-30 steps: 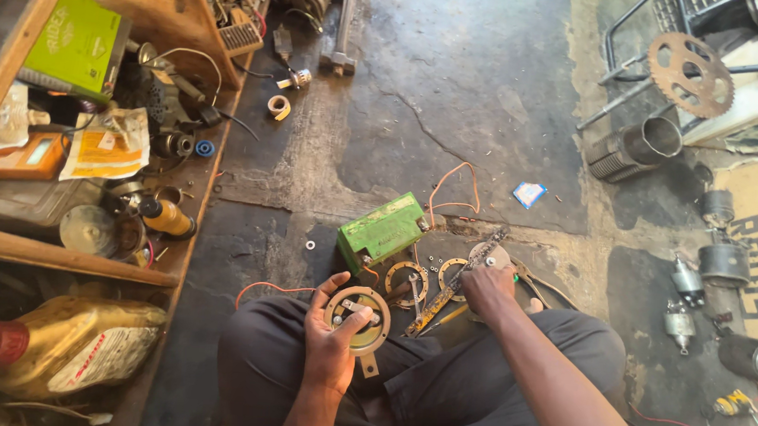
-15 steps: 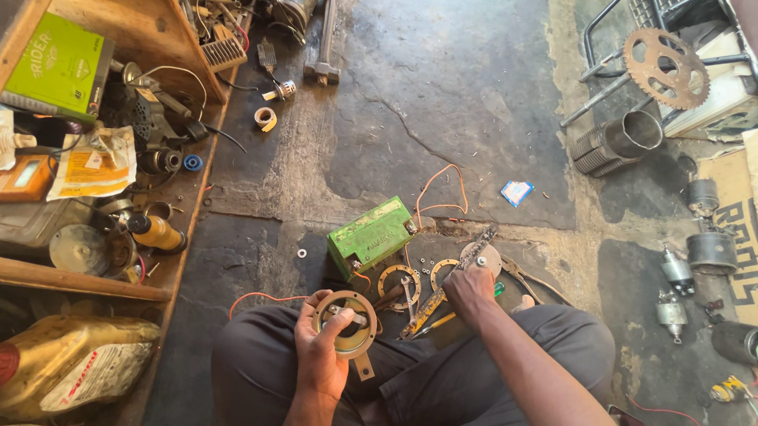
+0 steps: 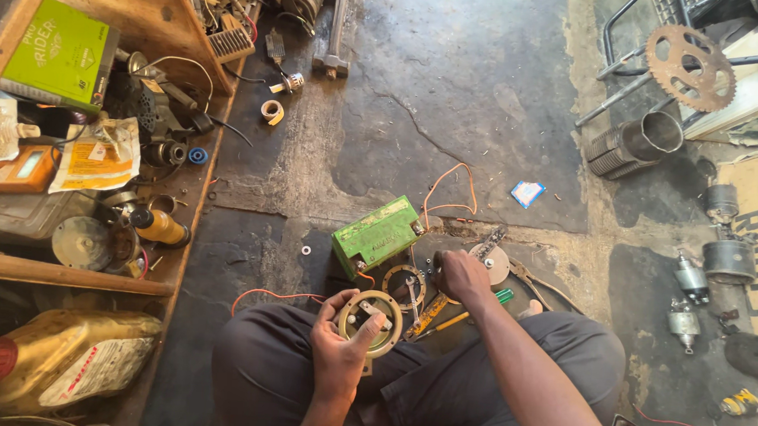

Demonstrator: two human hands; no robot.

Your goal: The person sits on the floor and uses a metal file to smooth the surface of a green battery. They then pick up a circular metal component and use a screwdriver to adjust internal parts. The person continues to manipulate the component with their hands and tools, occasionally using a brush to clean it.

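the person sits on the concrete floor (image 3: 489, 98) with knees spread, seen from above. the left hand (image 3: 338, 340) is raised over the lap, its grip closed around a round metal ring part (image 3: 371, 322) with a pale inner plate, fingers wrapped on the left rim and thumb across the edge. the right hand (image 3: 460, 276) reaches down to the floor ahead of the right knee, its grip curled shut on something small among the loose parts; what it pinches is hidden under the fingers. just beside that hand lie a second ring part (image 3: 404, 283), a flat round disc (image 3: 490, 262) and a yellow-handled tool (image 3: 430, 315). a green battery (image 3: 376, 235) sits tilted on the floor just beyond the rings, with an orange wire (image 3: 449, 195) looping away from it. to the left stands a wooden shelf (image 3: 73, 270) crowded with clutter, including a green box (image 3: 59, 54) and a yellow oil jug (image 3: 60, 356). far right, a rusty sprocket (image 3: 689, 67) leans near a metal cylinder (image 3: 633, 144).
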